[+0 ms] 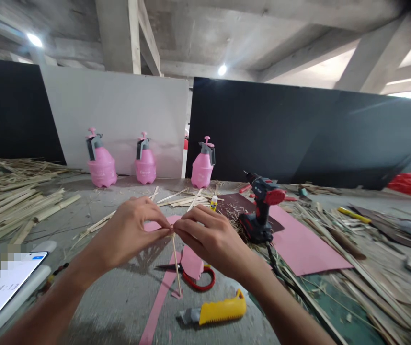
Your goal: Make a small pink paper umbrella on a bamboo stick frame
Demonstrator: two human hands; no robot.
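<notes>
Bamboo splint (176, 270) hangs point-down from a tight pinch, left hand (126, 235) and right hand (209, 242) nearly closed on its top end above red-handled scissors (200, 280); only this piece is in hand, split bamboo strips (11, 206) heaped at left, pink card (301, 239) lying at right.

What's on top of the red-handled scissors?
A piece of pink card lies over the middle of the scissors, hiding the pivot; only the blade tip and red handles show.

Left hand (126, 235) and right hand (209, 242) pinching the top of a bamboo stick (176, 268)
</notes>
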